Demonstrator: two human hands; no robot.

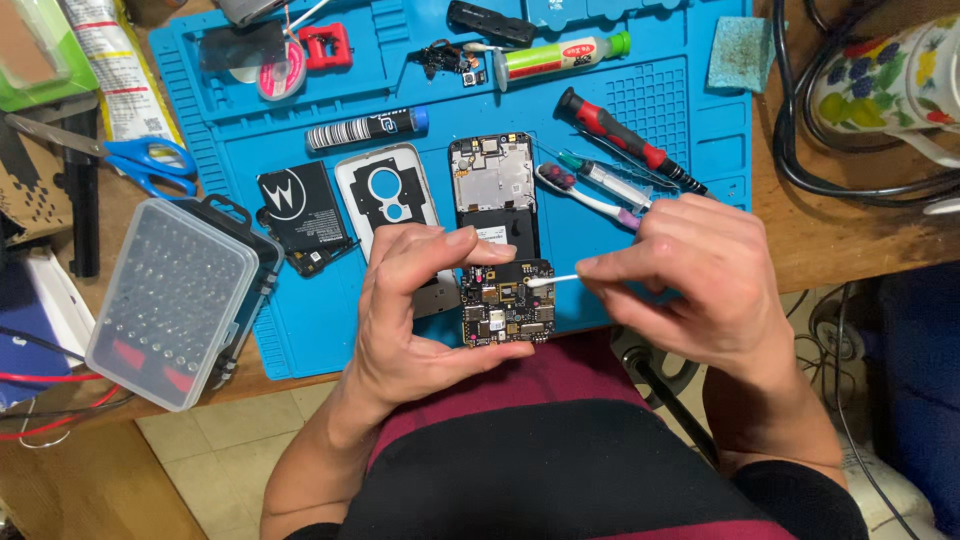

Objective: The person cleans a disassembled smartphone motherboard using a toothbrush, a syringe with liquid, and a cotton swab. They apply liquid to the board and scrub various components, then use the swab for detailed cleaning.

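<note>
Left hand (420, 310) pinches the phone circuit board (507, 302) by its top and bottom edges, thumb below and fingers above, component face up, likely so that face stays free. It is held just off the near edge of the blue repair mat (690, 150), above the lap. Right hand (700, 285) pinches a cotton swab (548, 282), tip touching the board (upper right area). The stripped phone frame (493, 190) lies on the mat just behind.

Phone repair bench, blue work mat (300, 330), screwdriver (625, 138)
</note>
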